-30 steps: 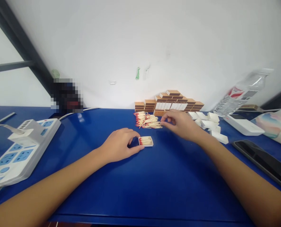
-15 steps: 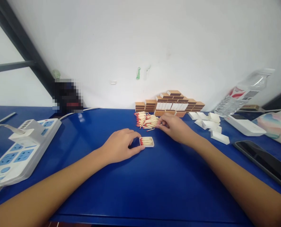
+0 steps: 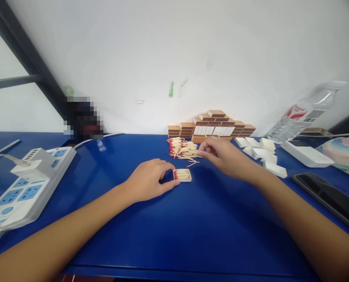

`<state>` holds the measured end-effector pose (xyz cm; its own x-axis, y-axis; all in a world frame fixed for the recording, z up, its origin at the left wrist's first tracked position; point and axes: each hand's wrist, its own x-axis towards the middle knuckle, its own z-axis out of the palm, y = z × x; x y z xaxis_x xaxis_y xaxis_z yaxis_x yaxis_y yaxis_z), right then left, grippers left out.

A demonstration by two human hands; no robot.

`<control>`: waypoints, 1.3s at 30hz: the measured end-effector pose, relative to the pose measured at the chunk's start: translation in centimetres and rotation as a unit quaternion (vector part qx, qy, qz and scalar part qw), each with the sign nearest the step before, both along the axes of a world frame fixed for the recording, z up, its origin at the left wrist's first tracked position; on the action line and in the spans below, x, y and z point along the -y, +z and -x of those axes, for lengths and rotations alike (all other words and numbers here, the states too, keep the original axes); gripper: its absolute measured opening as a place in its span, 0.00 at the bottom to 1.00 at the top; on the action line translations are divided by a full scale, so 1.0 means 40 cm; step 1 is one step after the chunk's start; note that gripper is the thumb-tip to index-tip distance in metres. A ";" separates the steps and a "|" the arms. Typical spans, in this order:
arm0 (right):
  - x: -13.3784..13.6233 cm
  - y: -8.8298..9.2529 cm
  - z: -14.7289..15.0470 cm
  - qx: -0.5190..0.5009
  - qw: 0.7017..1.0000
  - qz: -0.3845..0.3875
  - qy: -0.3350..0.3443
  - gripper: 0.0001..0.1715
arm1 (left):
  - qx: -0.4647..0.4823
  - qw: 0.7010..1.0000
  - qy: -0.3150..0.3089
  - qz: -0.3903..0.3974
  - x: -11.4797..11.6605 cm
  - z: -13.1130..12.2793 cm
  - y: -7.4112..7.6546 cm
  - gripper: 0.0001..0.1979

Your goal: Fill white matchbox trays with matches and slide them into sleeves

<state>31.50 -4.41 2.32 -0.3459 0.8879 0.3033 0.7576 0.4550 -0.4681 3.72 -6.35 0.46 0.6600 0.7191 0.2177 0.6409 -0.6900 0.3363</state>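
Observation:
On the blue table, a small white matchbox tray (image 3: 186, 179) holds red-tipped matches. My left hand (image 3: 151, 180) grips the tray's left end between thumb and forefinger. Behind it lies a loose pile of matches (image 3: 182, 149), heads mostly to the left, with a few strays at its front edge. At the pile's right side, my right hand (image 3: 221, 156) has thumb and forefinger pinched together on the match ends; how many matches are between the fingertips I cannot make out.
Against the wall stands a stepped stack of matchboxes (image 3: 212, 124). Several white empty trays (image 3: 275, 169) lie to the right, near a leaning plastic bottle (image 3: 304, 113), a white device (image 3: 306, 154) and a phone (image 3: 330, 199). A power strip (image 3: 30, 192) with cables sits at left.
My right hand has shifted slightly right, and some matches at the pile's front right have spread towards the tray. My left hand stays on the tray.

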 end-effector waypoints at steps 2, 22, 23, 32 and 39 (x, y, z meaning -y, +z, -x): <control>0.016 0.004 0.017 -0.021 0.998 0.049 0.032 0.14 | 0.001 1.000 -0.001 -0.002 0.000 0.000 -0.001 0.18; 0.072 -0.009 0.079 0.037 0.991 0.077 0.106 0.10 | -0.009 1.000 -0.005 -0.002 0.000 0.001 0.001 0.17; 0.072 -0.006 0.078 0.035 0.991 0.072 0.107 0.10 | -0.007 1.000 -0.007 -0.003 0.000 0.001 0.002 0.17; 0.012 0.005 0.006 0.063 0.997 -0.026 0.027 0.08 | 0.029 0.999 -0.016 -0.016 -0.007 0.009 0.018 0.18; -0.008 -0.039 0.001 0.101 0.994 0.038 0.006 0.06 | 0.059 0.998 0.019 -0.004 -0.012 0.015 0.039 0.17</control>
<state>31.44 -4.08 0.76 -0.4045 0.9007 0.1585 0.8341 0.4345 -0.3399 3.12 -5.87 2.02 0.6019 0.7405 0.2990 0.6223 -0.6695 0.4055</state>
